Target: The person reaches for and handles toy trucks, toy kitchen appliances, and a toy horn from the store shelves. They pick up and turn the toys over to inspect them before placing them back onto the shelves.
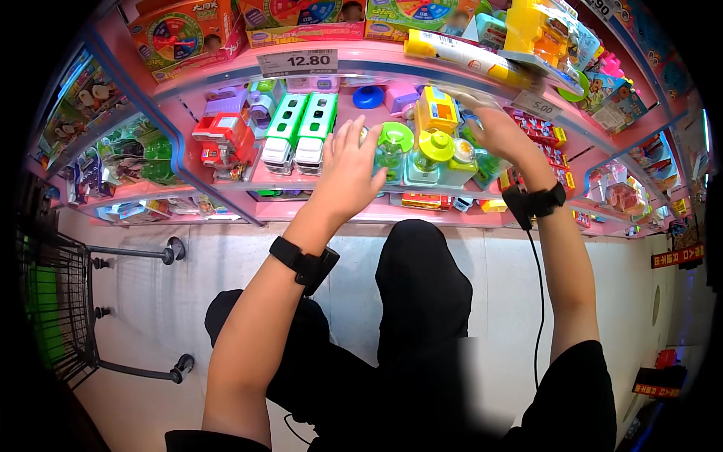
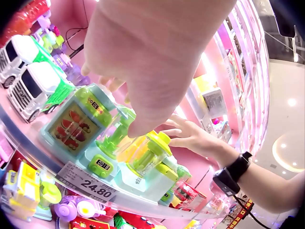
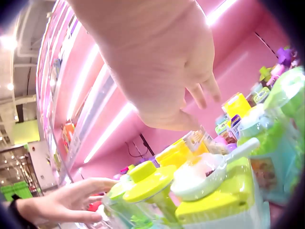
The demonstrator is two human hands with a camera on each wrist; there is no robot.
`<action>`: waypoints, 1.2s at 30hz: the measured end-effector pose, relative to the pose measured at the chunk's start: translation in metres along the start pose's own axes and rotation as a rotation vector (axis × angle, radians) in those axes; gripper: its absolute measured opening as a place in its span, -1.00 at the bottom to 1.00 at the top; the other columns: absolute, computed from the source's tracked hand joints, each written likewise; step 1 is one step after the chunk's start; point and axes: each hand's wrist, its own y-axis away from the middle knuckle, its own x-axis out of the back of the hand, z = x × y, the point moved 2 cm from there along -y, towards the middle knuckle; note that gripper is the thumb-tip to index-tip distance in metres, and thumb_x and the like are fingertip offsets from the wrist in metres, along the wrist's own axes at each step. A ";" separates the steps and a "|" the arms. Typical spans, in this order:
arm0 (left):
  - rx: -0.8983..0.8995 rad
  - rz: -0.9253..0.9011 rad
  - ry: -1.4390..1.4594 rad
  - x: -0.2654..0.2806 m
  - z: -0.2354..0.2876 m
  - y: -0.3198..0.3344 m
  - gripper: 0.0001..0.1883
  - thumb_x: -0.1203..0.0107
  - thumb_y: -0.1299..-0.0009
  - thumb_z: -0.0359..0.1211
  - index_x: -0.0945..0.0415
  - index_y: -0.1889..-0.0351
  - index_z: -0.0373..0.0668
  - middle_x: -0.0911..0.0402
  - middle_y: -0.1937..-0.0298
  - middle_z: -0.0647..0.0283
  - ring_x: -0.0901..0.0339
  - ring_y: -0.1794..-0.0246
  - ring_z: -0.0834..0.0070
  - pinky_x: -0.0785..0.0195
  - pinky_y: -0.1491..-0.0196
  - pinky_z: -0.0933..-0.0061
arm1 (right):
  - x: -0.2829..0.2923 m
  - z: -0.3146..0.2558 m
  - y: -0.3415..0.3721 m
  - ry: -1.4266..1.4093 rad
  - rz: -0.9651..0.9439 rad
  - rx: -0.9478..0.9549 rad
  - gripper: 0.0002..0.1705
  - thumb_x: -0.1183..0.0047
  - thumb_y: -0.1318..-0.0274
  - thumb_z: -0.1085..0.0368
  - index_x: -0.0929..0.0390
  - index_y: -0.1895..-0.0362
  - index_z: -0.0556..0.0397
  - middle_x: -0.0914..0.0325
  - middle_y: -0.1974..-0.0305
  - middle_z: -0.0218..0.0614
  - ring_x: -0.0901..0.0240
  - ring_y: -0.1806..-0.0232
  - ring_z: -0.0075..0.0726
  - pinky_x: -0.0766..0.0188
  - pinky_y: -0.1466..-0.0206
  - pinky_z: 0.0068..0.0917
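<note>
My left hand [image 1: 348,177] is held with fingers extended at the shelf front, between a green-and-white toy truck [image 1: 310,147] and a toy blender with a green lid [image 1: 434,148]. In the left wrist view it hangs over a toy oven [image 2: 76,125] with a fruit picture. My right hand [image 1: 498,135] reaches over the right side of the same toys, fingers loosely extended towards the shelf's back. In the right wrist view its fingers overlap a yellow toy [image 3: 174,153], above a small toy frying pan [image 3: 195,181] on a green-topped toy. Nothing shows held in either hand.
A second toy truck [image 1: 285,135] and a red toy [image 1: 224,142] stand to the left. Boxed games [image 1: 301,22] and a yellow tube [image 1: 463,56] lie on the shelf above, which has a price tag [image 1: 297,62]. A shopping cart [image 1: 68,301] stands at the left.
</note>
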 end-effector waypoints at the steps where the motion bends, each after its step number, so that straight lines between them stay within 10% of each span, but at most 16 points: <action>1: 0.000 0.004 -0.005 0.001 0.000 0.000 -0.34 -0.25 -0.27 -0.28 -0.28 -0.32 -0.18 -0.22 -0.40 -0.11 -0.13 -0.44 -0.05 0.03 -0.44 0.00 | -0.002 -0.001 -0.013 0.036 -0.127 -0.117 -0.17 0.07 -0.05 0.59 -0.29 -0.43 -0.31 -0.35 -0.31 0.04 -0.38 -0.25 0.17 -0.30 -0.33 -0.14; 10: 0.008 -0.017 0.003 0.003 0.005 -0.002 -0.35 -0.24 -0.28 -0.29 -0.30 -0.35 -0.11 -0.21 -0.42 -0.08 -0.10 -0.47 -0.01 0.09 -0.47 -0.06 | -0.035 0.040 -0.051 0.080 -0.186 0.212 -0.19 0.00 -0.09 0.63 -0.28 -0.43 -0.24 -0.34 -0.34 -0.04 -0.33 -0.34 0.05 -0.32 -0.33 -0.21; 23: -0.222 -0.049 -0.061 -0.007 0.031 -0.012 -0.33 -0.19 -0.33 -0.25 -0.25 -0.42 0.03 -0.17 -0.51 0.22 -0.06 -0.51 0.06 0.18 -0.47 -0.23 | -0.026 0.058 -0.057 0.228 -0.249 0.033 -0.43 -0.08 -0.16 0.36 -0.38 -0.30 -0.09 -0.46 -0.24 -0.08 -0.38 -0.26 0.00 -0.30 -0.33 -0.27; 33: -0.289 -0.033 -0.108 -0.025 0.037 -0.017 -0.29 -0.20 -0.34 -0.21 -0.21 -0.47 0.10 -0.25 -0.49 0.30 -0.08 -0.51 0.10 0.22 -0.46 -0.28 | -0.035 0.092 -0.059 0.719 0.141 0.034 -0.58 0.02 -0.19 0.13 -0.53 -0.12 -0.12 -0.58 -0.05 -0.12 -0.55 0.00 -0.01 -0.43 -0.15 -0.18; 36: -0.263 -0.033 -0.122 -0.030 0.039 -0.021 -0.29 -0.20 -0.33 -0.19 -0.22 -0.46 0.09 -0.28 -0.48 0.33 -0.08 -0.51 0.11 0.23 -0.46 -0.28 | -0.032 0.053 -0.078 0.523 -0.132 -0.094 -0.54 -0.09 -0.11 0.12 -0.53 -0.11 -0.10 -0.60 0.00 -0.12 -0.56 0.03 0.00 -0.45 -0.12 -0.13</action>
